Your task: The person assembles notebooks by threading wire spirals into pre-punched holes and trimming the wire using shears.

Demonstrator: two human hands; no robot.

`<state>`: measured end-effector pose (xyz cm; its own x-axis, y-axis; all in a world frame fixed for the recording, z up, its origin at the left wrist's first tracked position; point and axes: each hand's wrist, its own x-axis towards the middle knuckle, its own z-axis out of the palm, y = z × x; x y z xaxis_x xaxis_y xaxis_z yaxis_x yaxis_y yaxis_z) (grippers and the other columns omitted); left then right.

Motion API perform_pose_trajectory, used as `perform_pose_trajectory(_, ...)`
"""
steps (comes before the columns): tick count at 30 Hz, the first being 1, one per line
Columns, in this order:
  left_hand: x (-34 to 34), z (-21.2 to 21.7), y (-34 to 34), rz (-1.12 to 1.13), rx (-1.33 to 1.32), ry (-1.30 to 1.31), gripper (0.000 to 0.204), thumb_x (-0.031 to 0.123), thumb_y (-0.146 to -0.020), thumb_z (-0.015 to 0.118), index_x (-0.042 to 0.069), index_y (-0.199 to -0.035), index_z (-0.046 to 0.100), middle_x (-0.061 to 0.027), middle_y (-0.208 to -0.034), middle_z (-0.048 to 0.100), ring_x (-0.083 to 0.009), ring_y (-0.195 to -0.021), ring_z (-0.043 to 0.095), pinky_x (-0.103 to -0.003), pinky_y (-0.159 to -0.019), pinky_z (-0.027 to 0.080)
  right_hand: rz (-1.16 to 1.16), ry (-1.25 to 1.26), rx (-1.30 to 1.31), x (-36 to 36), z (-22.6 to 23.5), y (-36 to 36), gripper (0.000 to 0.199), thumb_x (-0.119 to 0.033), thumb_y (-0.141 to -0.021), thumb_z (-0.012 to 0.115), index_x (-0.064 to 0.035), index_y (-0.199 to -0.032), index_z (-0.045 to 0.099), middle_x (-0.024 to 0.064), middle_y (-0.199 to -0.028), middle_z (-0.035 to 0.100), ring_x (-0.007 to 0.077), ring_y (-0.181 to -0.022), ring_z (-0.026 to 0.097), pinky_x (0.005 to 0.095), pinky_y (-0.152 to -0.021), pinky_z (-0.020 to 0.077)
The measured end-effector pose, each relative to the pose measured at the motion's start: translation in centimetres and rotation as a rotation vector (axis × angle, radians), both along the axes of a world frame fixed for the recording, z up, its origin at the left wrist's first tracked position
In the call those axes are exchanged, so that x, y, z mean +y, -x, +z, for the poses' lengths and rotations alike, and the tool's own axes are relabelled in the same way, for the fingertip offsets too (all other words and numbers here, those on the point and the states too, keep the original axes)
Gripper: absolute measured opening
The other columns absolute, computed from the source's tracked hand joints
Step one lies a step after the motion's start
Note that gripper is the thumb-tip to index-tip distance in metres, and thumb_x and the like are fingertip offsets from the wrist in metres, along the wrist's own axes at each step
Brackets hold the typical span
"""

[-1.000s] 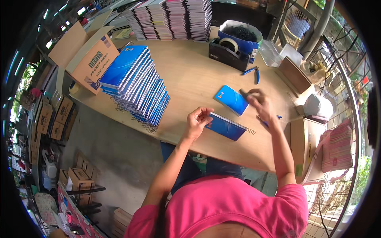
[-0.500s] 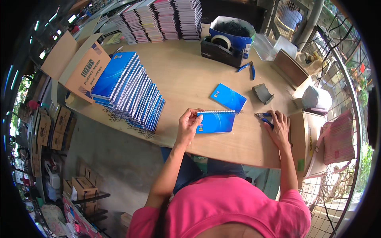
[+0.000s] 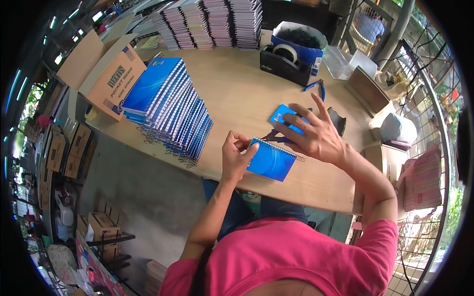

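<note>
One small blue spiral notebook is over the near part of the wooden surface. The left hand pinches its left end between thumb and fingers. The right hand, its upper fingers spread, has hold of blue-handled pliers, the grip partly hidden, their tips near the coil's left end. A second notebook lies beyond, partly covered by that hand; a tall notebook stack stands to the left.

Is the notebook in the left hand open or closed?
The notebook is closed: its blue cover faces up and no inside page shows.
</note>
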<state>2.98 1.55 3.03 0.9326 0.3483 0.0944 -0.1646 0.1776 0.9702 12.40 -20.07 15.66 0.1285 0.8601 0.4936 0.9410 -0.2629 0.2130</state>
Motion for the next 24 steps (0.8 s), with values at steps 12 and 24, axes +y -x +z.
perform_pose_trajectory(12, -0.2, 1.3, 1.0, -0.008, 0.035, -0.108, 0.043, 0.004, -0.082, 0.076, 0.005, -0.109, 0.043, -0.0079, -0.082, 0.066, -0.0091, -0.072, 0.06, -0.022, -0.063, 0.049, 0.087, 0.118, 0.043, 1.4, 0.0, -0.4, 0.041, -0.025, -0.078, 0.069, -0.0114, -0.117, 0.067, 0.006, -0.107, 0.063, 0.0238, -0.106, 0.061, 0.0489, -0.1, 0.0436)
perform_pose_trajectory(24, 6.3, 22.1, 5.8, 0.734, -0.572, -0.985, 0.021, 0.014, -0.098, 0.061, 0.001, -0.115, 0.06, -0.0085, -0.102, 0.066, -0.0214, -0.095, 0.065, -0.032, -0.087, 0.051, -0.352, -0.517, 0.734, -7.3, 1.7, 0.2, 0.039, -0.01, -0.085, 0.067, -0.0008, -0.123, 0.065, 0.0106, -0.097, 0.064, 0.0185, -0.09, 0.062, 0.0295, -0.084, 0.0469)
